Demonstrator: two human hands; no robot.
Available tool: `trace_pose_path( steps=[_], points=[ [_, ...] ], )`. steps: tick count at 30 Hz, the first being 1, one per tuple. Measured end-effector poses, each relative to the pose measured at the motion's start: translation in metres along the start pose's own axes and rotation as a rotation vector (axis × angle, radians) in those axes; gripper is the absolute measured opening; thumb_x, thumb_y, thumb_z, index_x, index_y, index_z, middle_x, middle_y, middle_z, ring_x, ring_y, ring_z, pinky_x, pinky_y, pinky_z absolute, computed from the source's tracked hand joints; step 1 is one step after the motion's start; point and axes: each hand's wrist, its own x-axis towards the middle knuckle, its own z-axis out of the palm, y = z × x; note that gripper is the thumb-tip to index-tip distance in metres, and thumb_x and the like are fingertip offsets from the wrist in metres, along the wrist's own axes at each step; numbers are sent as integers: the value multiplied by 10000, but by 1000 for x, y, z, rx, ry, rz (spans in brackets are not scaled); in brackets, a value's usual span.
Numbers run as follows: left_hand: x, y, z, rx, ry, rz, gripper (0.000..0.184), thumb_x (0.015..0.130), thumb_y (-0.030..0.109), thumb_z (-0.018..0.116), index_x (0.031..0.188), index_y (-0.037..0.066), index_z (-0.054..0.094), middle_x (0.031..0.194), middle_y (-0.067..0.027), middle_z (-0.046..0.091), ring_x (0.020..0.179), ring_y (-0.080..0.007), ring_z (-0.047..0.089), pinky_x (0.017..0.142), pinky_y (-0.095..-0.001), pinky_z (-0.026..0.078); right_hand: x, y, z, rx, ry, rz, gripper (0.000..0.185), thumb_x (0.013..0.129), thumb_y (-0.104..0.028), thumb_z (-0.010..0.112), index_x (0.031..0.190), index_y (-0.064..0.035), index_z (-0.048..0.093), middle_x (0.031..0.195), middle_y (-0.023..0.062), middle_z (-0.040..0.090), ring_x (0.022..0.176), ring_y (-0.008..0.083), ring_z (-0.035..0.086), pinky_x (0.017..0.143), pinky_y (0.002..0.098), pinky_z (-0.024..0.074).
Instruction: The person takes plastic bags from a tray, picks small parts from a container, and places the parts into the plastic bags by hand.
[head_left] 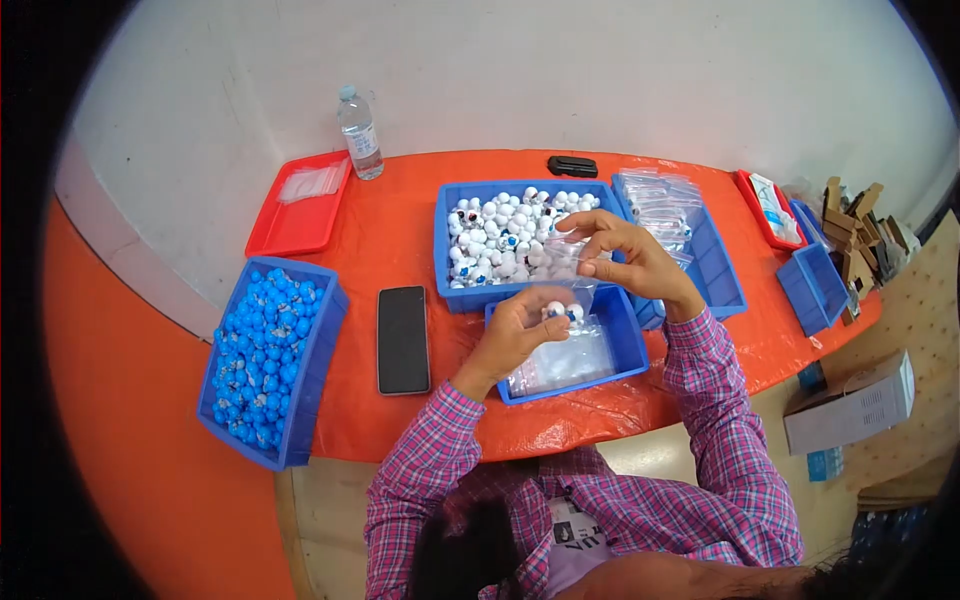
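Observation:
A clear plastic bag with a few white and blue balls [573,312] in it hangs between my hands. My left hand [522,330] has its fingers closed on the lower part of the bag. Above and to the right, my right hand [625,258] is curled near the bag's upper edge; what its fingertips pinch is too small to make out. Below is a blue bin [640,350] with flat clear bags [570,362]. Behind my hands stands a larger blue bin [443,240] full of white balls [500,225], some with coloured marks.
Blue balls [262,350] fill a bin at the left. A black phone [403,340] lies beside it. At the back are a red tray [262,230], a water bottle [360,135] and a black object [572,167]. Filled bags [660,205] lie in a bin [722,270] at the right.

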Motion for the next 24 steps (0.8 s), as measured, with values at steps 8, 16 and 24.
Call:
trace_pose_path(
  steps=[8,16,24],
  points=[
    [-3,1,0,181,-71,99,426,799,36,714,1202,49,578,1090,-82,639,1001,-190,609,893,-301,516,3,-20,1,65,-8,-18,69,780,-149,748,755,-98,708,1233,122,596,1127,260,551,923,385,433],
    [-7,14,1,-6,-258,31,467,778,41,726,1222,50,580,1115,-82,648,1044,-208,603,981,-299,431,6,-23,17,152,-129,-39,91,774,-184,760,739,-106,729,1201,125,620,1120,247,555,928,372,430],
    [1,2,-6,-4,-248,120,443,838,62,685,1264,60,563,1133,-107,637,1119,-224,576,929,-327,487,18,-9,14,172,-6,-47,64,812,-139,714,784,-83,724,1161,111,633,1056,224,585,846,325,468]
  ],
)
